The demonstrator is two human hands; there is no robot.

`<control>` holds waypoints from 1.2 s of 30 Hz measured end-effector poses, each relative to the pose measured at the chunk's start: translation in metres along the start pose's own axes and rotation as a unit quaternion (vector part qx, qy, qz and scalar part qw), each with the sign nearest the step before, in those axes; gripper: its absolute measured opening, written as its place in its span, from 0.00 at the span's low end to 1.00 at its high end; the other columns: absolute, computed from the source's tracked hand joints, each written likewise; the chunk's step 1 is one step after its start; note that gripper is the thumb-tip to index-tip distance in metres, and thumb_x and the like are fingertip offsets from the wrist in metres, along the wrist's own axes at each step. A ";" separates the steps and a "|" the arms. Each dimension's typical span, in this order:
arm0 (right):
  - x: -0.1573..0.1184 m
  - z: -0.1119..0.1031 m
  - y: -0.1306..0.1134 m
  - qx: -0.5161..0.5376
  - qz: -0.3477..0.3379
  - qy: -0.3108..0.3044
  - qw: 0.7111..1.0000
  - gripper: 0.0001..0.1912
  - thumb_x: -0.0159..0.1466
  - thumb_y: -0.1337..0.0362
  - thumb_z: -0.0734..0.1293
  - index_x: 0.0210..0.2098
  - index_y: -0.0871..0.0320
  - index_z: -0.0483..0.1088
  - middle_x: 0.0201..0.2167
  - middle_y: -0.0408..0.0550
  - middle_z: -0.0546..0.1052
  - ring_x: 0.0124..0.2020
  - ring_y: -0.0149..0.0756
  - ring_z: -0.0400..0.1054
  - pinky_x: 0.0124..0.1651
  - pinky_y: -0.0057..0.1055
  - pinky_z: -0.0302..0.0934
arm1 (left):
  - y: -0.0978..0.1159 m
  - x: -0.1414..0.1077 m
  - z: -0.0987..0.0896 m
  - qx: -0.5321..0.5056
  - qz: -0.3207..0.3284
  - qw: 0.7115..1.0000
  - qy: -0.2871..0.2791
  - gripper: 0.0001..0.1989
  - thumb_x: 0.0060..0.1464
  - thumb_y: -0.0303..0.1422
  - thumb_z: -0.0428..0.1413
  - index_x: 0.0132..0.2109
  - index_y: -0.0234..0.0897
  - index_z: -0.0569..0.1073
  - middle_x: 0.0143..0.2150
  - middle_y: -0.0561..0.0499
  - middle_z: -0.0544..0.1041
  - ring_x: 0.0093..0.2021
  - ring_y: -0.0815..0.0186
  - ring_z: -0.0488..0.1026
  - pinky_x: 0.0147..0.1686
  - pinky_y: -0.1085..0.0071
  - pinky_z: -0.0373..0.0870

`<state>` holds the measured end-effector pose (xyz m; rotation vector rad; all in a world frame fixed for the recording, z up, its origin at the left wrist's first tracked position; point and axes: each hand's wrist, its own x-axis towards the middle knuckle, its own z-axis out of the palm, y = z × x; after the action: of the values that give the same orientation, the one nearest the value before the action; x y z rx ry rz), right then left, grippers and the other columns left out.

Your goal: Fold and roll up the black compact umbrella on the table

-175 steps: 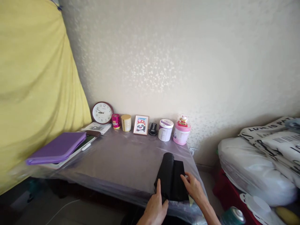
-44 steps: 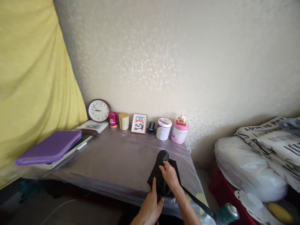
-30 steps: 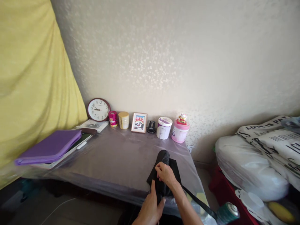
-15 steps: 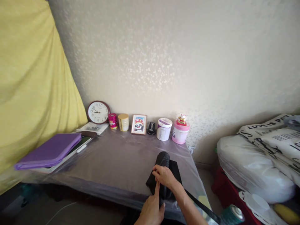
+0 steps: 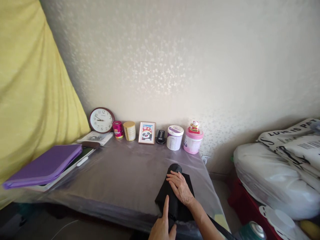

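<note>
A black fabric bundle (image 5: 162, 196), rolled in the middle and flat at its sides, lies near the front right edge of the table. My right hand (image 5: 180, 187) rests on the roll with its fingers extended across the top. Below it, my left hand (image 5: 163, 224) is at the bundle's near end, index finger pointing up along the fabric and thumb apart from it. A black strap (image 5: 217, 226) runs from beneath my right forearm toward the lower right.
Along the wall stand a clock (image 5: 102, 120), a pink can (image 5: 118, 129), a yellow-lidded jar (image 5: 130, 131), a panda picture (image 5: 147, 132), and two tubs (image 5: 175, 138). A purple folder (image 5: 45, 165) lies left. White bags (image 5: 272, 173) and a spray can (image 5: 253, 230) are right.
My right hand has opened from a curled grip and now lies flatter on the roll. My left hand has moved slightly down. The view has shifted a little.
</note>
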<state>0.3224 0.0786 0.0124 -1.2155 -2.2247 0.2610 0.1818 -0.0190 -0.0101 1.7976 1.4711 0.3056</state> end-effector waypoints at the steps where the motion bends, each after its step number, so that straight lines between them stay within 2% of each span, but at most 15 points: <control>1: 0.007 0.002 0.006 -0.004 0.003 -0.002 1.000 0.16 0.64 0.63 0.53 0.41 0.53 0.71 0.46 0.46 0.73 0.56 0.35 0.55 0.59 0.45 0.39 | 0.001 0.000 -0.001 0.002 -0.002 1.000 -0.001 0.38 0.52 0.33 0.44 0.63 0.32 0.30 0.35 0.44 0.75 0.34 0.61 0.72 0.32 0.72 0.62; 5: 0.032 0.009 0.030 -0.013 0.035 -0.001 0.999 0.16 0.64 0.63 0.53 0.39 0.53 0.72 0.45 0.46 0.73 0.56 0.36 0.55 0.59 0.45 0.40 | 0.000 0.002 -0.003 -0.015 -0.006 1.000 -0.006 0.39 0.51 0.34 0.45 0.62 0.30 0.31 0.31 0.46 0.75 0.32 0.62 0.72 0.32 0.72 0.62; 9: 0.051 0.013 0.046 0.007 0.081 0.009 0.997 0.16 0.63 0.62 0.54 0.40 0.55 0.72 0.47 0.46 0.72 0.54 0.35 0.58 0.57 0.39 0.46 | -0.002 0.003 -0.004 -0.055 -0.006 0.998 -0.022 0.40 0.51 0.36 0.46 0.62 0.31 0.29 0.32 0.47 0.75 0.32 0.62 0.72 0.34 0.71 0.63; 13: 0.056 0.006 0.057 0.063 0.213 0.070 0.972 0.15 0.60 0.60 0.56 0.41 0.55 0.70 0.46 0.46 0.72 0.50 0.34 0.62 0.56 0.34 0.48 | -0.001 0.000 -0.005 -0.090 -0.011 0.996 -0.024 0.41 0.51 0.37 0.47 0.62 0.32 0.29 0.35 0.46 0.75 0.35 0.62 0.72 0.39 0.70 0.62; 15: 0.046 -0.003 0.063 0.074 0.285 0.110 0.949 0.18 0.61 0.58 0.54 0.42 0.58 0.69 0.44 0.49 0.73 0.48 0.37 0.64 0.54 0.35 0.51 | 0.001 -0.003 -0.005 -0.111 -0.005 0.994 -0.014 0.41 0.51 0.37 0.48 0.62 0.33 0.30 0.37 0.46 0.75 0.37 0.63 0.72 0.42 0.71 0.61; 18: 0.017 -0.021 0.070 0.084 0.340 0.144 0.925 0.24 0.61 0.55 0.49 0.40 0.60 0.69 0.41 0.54 0.74 0.44 0.39 0.67 0.47 0.34 0.59 | 0.003 -0.007 -0.005 -0.130 -0.001 0.991 0.016 0.40 0.52 0.37 0.48 0.63 0.35 0.31 0.40 0.47 0.75 0.39 0.65 0.71 0.45 0.72 0.60; 21: -0.018 -0.035 0.067 0.205 0.382 0.169 0.885 0.23 0.59 0.52 0.52 0.38 0.62 0.69 0.40 0.56 0.75 0.43 0.39 0.68 0.41 0.30 0.63 | 0.006 -0.011 -0.005 -0.144 0.003 0.989 0.029 0.39 0.53 0.36 0.48 0.63 0.36 0.31 0.42 0.48 0.74 0.39 0.67 0.72 0.44 0.74 0.60; 23: -0.036 -0.040 0.060 0.293 0.398 0.165 0.853 0.22 0.56 0.51 0.55 0.38 0.62 0.68 0.41 0.57 0.74 0.43 0.40 0.68 0.39 0.30 0.64 | 0.006 -0.012 -0.005 -0.158 0.010 0.987 0.030 0.38 0.53 0.36 0.46 0.63 0.38 0.31 0.42 0.48 0.74 0.36 0.68 0.72 0.42 0.74 0.62; 25: -0.047 -0.041 0.051 0.326 0.406 0.148 0.841 0.22 0.55 0.50 0.57 0.36 0.62 0.68 0.40 0.57 0.74 0.43 0.40 0.69 0.37 0.30 0.64 | 0.005 -0.013 -0.005 -0.178 0.016 0.984 0.025 0.37 0.54 0.35 0.45 0.63 0.41 0.30 0.41 0.49 0.74 0.28 0.70 0.72 0.36 0.74 0.65; 28: -0.052 -0.038 0.041 0.326 0.416 0.135 0.838 0.22 0.53 0.49 0.58 0.34 0.61 0.69 0.37 0.55 0.75 0.39 0.39 0.70 0.33 0.29 0.64 | 0.004 -0.014 -0.004 -0.212 0.016 0.977 0.012 0.36 0.55 0.34 0.42 0.62 0.45 0.26 0.39 0.50 0.74 0.17 0.74 0.67 0.23 0.76 0.64; 32: -0.046 -0.035 0.033 0.292 0.407 0.130 0.856 0.22 0.54 0.49 0.57 0.33 0.61 0.69 0.29 0.49 0.74 0.31 0.36 0.70 0.28 0.27 0.63 | 0.004 -0.015 -0.005 -0.228 0.034 0.973 0.019 0.37 0.54 0.32 0.44 0.62 0.45 0.27 0.38 0.49 0.74 0.17 0.75 0.66 0.21 0.78 0.64; 36: -0.038 -0.038 0.023 0.236 0.382 0.091 0.889 0.23 0.55 0.49 0.55 0.37 0.61 0.69 0.26 0.46 0.73 0.26 0.34 0.68 0.23 0.26 0.60 | 0.006 -0.016 -0.007 -0.261 0.015 0.965 -0.016 0.37 0.55 0.33 0.42 0.61 0.46 0.24 0.35 0.49 0.73 0.14 0.73 0.66 0.14 0.78 0.61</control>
<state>0.3756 0.0565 0.0180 -1.6760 -1.3077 0.8921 0.1769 -0.0308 0.0029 1.3896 1.1981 0.6148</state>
